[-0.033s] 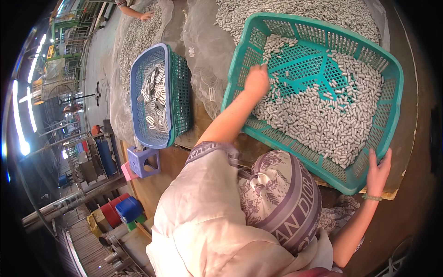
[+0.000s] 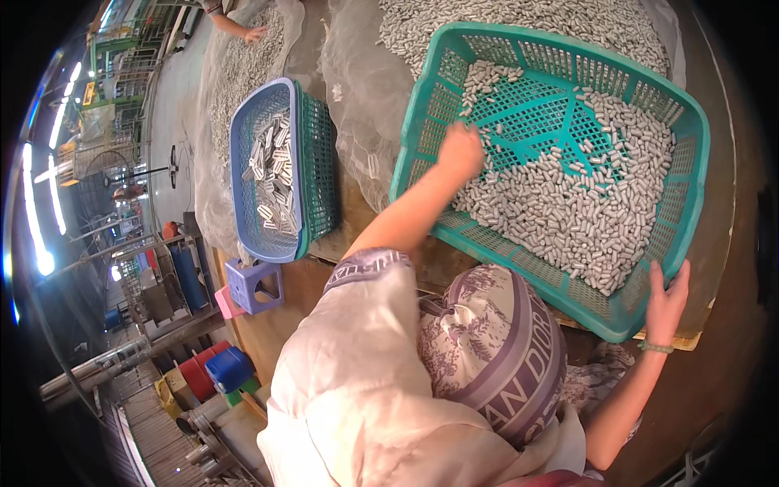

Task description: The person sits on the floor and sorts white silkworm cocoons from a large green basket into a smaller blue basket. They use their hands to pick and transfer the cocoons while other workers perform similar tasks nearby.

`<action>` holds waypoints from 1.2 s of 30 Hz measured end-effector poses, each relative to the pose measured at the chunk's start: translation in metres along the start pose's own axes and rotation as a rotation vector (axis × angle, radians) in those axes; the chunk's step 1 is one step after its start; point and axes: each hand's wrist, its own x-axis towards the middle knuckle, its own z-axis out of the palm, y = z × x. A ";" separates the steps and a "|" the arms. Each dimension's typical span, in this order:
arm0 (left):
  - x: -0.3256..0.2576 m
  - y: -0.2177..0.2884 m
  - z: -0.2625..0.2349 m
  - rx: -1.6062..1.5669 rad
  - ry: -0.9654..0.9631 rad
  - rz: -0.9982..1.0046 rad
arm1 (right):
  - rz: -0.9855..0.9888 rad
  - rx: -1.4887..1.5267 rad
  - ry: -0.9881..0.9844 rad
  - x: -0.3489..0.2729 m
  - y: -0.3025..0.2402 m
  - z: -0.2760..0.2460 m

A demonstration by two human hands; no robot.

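A large green plastic basket lies tilted in front of me, with many small silvery-grey capsule-shaped pieces heaped toward its near and right sides. Part of its slotted floor shows bare in the middle. Over the basket's left part, my left hand is closed, knuckles up, beside a few loose pieces. Whatever its fingers may hold is hidden. At the near right corner, my right hand grips the rim, its thumb along the edge and the other fingers on the outer side. A beaded bracelet circles that wrist.
More grey pieces spread on sheeting beyond the basket. To the left stands a blue basket of striped metallic pieces, against another green basket. A purple stool is below them. Another person's hand reaches over a far pile.
My left hand has drawn a little nearer and to the right, its fingers curling in. My right hand stays on the rim. The other person's hand has shifted slightly.
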 end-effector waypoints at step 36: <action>-0.034 -0.008 -0.003 -0.310 -0.038 -0.212 | 0.008 -0.013 0.010 0.000 -0.001 -0.001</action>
